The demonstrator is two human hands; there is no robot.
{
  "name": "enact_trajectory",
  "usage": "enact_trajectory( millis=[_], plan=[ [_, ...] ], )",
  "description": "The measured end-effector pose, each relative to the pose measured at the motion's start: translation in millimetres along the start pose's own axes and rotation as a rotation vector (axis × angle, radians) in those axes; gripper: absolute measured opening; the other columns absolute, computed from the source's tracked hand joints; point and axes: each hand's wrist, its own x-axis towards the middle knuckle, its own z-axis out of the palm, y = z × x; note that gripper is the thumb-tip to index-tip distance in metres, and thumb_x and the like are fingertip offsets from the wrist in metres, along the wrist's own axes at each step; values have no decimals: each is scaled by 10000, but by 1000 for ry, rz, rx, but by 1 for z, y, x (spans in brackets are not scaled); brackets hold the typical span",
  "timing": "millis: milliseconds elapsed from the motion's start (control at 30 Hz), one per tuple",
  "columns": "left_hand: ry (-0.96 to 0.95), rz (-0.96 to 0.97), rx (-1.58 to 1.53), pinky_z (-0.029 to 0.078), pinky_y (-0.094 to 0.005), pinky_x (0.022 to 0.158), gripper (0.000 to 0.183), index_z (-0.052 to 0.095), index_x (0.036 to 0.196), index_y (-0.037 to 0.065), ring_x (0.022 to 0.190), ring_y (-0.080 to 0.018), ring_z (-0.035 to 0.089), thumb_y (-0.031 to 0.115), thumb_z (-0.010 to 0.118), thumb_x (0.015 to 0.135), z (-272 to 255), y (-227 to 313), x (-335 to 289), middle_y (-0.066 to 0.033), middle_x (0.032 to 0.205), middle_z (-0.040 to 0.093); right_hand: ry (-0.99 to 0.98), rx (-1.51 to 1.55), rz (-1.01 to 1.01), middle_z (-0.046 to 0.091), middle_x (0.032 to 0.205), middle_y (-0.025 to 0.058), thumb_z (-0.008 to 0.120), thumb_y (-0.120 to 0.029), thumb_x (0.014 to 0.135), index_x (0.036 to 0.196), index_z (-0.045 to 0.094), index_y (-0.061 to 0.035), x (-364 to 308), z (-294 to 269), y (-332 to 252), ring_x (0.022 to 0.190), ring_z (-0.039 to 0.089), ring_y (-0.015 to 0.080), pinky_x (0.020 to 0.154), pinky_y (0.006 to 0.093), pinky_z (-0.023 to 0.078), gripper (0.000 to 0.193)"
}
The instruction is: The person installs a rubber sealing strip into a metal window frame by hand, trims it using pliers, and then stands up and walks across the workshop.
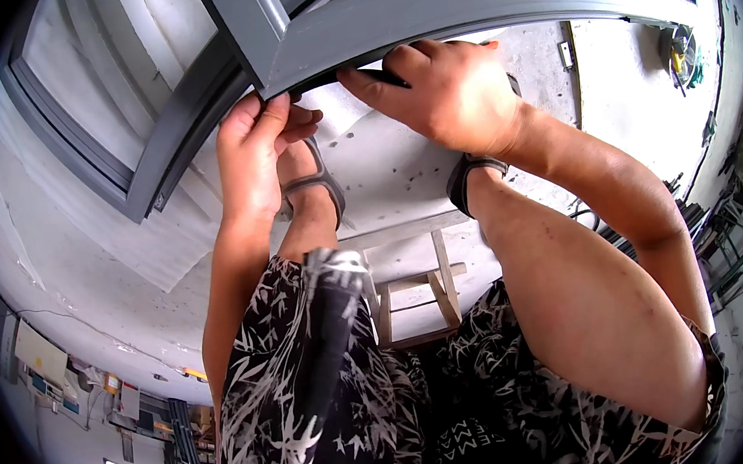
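Note:
A grey metal window frame (422,11) with a mitred corner lies across the top of the view. Along its near edge runs a thin black strip (321,78). My left hand (249,150) is at the frame's corner, thumb and forefinger pinched together just under it; what they pinch is hidden. Further right, my right hand (457,94) is closed at the near edge with the black strip in its fingers, its thumb pointing toward the corner. The tips of its other fingers are hidden behind the frame.
A second grey frame piece (181,116) slants down at the left. A wooden stool (439,284) stands between my legs. My sandalled feet (304,162) rest on the pale, speckled floor. At the right are a small fan (681,54) and stacked dark bars (729,229).

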Motion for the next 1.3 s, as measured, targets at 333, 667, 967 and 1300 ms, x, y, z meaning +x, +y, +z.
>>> enact_trajectory(
  millis=[333,667,967,1300],
  plan=[
    [-55,-86,-25,538,-347,774,209,615,1010,1,835,-250,670,199,578,958,-3,8,1,-82,870,633,-61,111,85,585,629,43,597,-162,772,1113,657,-199,4,2,3,563,625,225,434,356,475,348],
    [-88,-26,-53,529,-322,764,229,618,1028,-2,820,-207,658,213,566,968,-3,-1,5,-71,906,637,-57,125,114,581,618,47,597,-151,768,1104,659,-189,2,-1,4,561,625,230,455,356,477,343],
    [-61,-29,4,536,-298,722,233,630,981,-18,752,-191,657,207,572,964,-7,5,3,-67,864,627,-36,35,88,599,679,76,591,-181,812,1139,639,-200,2,6,1,579,633,244,445,349,488,331],
    [-78,7,-1,532,-297,753,195,635,969,-8,774,-184,654,183,599,949,-6,-3,4,-52,810,617,-1,35,88,594,696,66,600,-181,793,1112,651,-205,0,11,1,573,626,233,424,344,484,324]
  ],
)
